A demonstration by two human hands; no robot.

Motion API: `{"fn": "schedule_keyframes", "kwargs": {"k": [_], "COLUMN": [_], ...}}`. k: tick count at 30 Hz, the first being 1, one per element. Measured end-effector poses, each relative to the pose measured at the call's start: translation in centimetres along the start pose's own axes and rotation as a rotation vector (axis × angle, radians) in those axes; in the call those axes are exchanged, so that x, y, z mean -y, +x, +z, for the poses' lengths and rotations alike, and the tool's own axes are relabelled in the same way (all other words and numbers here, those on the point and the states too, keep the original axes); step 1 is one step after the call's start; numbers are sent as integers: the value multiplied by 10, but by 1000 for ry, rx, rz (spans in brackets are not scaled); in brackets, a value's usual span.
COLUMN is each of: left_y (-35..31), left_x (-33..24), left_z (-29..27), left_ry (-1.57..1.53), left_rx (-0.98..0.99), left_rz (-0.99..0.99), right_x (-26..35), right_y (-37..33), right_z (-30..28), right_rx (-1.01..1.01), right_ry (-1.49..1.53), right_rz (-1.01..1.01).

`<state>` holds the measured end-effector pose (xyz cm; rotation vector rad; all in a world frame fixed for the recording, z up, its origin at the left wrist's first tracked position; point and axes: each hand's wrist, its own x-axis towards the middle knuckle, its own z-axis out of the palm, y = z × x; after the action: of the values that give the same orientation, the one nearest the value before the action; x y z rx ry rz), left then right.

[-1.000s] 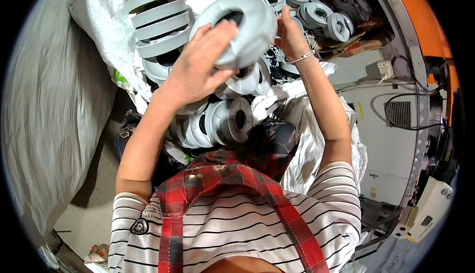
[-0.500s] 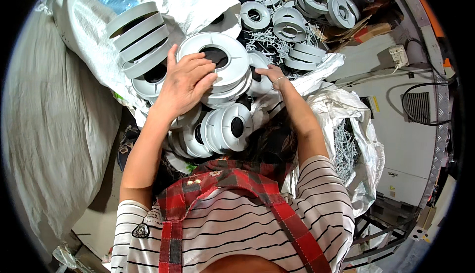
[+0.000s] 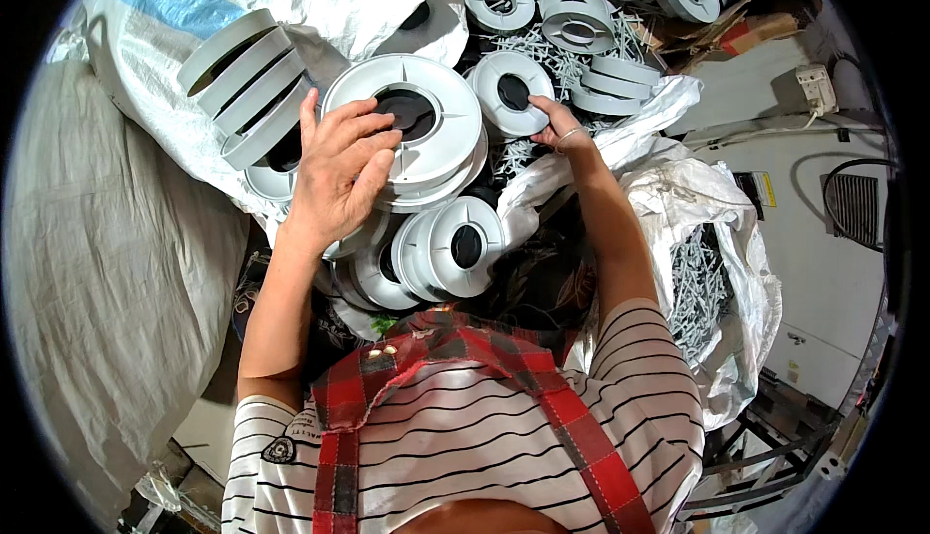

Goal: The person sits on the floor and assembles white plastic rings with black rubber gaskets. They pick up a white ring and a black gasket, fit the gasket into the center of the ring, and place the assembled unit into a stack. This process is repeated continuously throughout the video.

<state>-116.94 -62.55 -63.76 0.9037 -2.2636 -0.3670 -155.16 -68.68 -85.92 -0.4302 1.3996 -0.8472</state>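
Note:
A stack of large grey plastic rings [image 3: 441, 152] with dark centres stands in front of me. My left hand [image 3: 339, 166] lies across the left side of its top ring, fingers spread and fingertips near the hole. Just right of the stack, my right hand [image 3: 562, 127] pinches a smaller grey ring [image 3: 494, 113] by its lower right edge, the thumb on its face. This ring is tilted above loose grey pieces; the fingers beneath it are hidden. Closer to my apron, several more rings [image 3: 465, 219] lean against each other in a row.
Tilted rings [image 3: 257, 98] rest on a white woven sack [image 3: 145, 55] at left. Further rings [image 3: 578, 16] and thin grey plastic sticks [image 3: 528, 50] lie at the back. A sack of similar sticks [image 3: 697, 292] stands right, beside a pale cabinet [image 3: 804, 292]. A large covered bundle [image 3: 107, 273] fills the left.
My right hand has shifted right, and the smaller ring it holds has come up and out from beside the stack, showing more of its face. My left hand stays on the stack.

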Motion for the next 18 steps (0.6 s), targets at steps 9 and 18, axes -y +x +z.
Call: {"fn": "schedule_keyframes", "kwargs": {"k": [9,18], "left_y": [4,0], "left_x": [-15,-21], "left_z": [10,14], "left_ry": [36,8], "left_rx": [-33,-62], "left_rz": [34,37], "right_x": [4,11], "right_y": [1,29], "right_z": [32,68], "right_rx": [41,172], "right_ry": [3,326], "right_rz": [31,-44]}}
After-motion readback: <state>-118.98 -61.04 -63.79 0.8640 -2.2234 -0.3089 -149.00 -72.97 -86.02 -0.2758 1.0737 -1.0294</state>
